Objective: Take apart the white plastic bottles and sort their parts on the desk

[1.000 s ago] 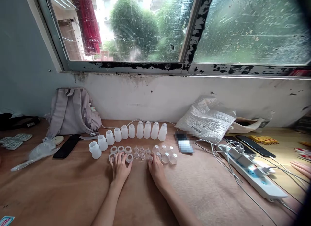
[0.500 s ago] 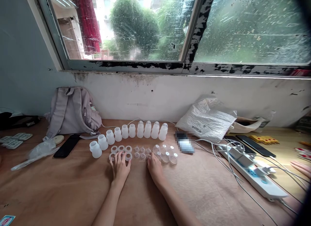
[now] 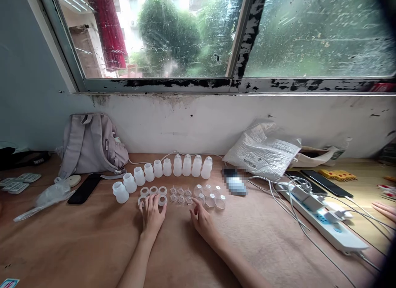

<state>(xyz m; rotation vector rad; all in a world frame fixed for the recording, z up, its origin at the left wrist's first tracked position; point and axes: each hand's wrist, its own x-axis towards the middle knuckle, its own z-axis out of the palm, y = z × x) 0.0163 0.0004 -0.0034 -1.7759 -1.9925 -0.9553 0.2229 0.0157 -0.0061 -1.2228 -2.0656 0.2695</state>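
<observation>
My left hand (image 3: 151, 216) rests with its fingers spread over the front row of white rings (image 3: 162, 200), partly covering some of them. My right hand (image 3: 202, 222) is just in front of the clear dome caps (image 3: 220, 203), index finger stretched out and thumb apart, with nothing visible in it. Between the hands lie several small translucent nipple-like pieces (image 3: 180, 192) in two rows. Behind them stands a curved line of small frosted white bottles (image 3: 120, 192). Those at the line's right end have rounded closed tops (image 3: 206, 167); the others show open necks.
A grey backpack (image 3: 89, 143), a black phone (image 3: 85, 189) and a plastic bag (image 3: 54, 195) lie left. To the right are a silver mailer bag (image 3: 262, 152), a white power strip (image 3: 328, 226) with trailing cables, and another phone (image 3: 326, 183). Another person's hand (image 3: 383, 208) shows at the right edge.
My right hand has drawn back and slightly right, off the small translucent pieces, and its index finger has straightened. My left hand stays over the rings. The view has shifted slightly.
</observation>
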